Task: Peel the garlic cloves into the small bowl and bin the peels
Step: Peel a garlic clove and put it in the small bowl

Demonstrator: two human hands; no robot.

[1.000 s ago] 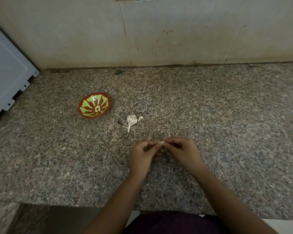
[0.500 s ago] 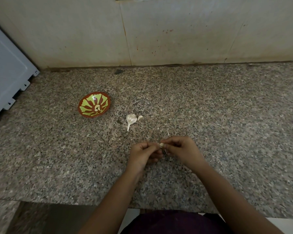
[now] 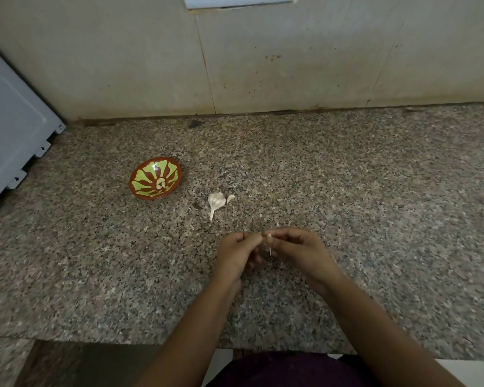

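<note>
My left hand (image 3: 236,254) and my right hand (image 3: 299,251) meet over the granite counter, fingertips together, pinching a small pale garlic clove (image 3: 268,236) between them. A thin strip of peel (image 3: 270,252) hangs below the clove. Beyond the hands lies a partial garlic bulb (image 3: 215,202) with its stalk toward me and a loose bit of garlic (image 3: 230,198) beside it. The small red bowl with a green pattern (image 3: 146,177) sits to the left, with a peeled clove (image 3: 161,182) inside.
A grey appliance panel (image 3: 11,135) leans at the far left. The tiled wall (image 3: 263,65) rises behind the counter (image 3: 375,191). The counter's front edge (image 3: 123,340) runs just below my forearms. No bin is in view.
Both hands stay together on the clove with small finger shifts. A strip of peel now hangs below the clove. The bowl and bulb have not moved.
</note>
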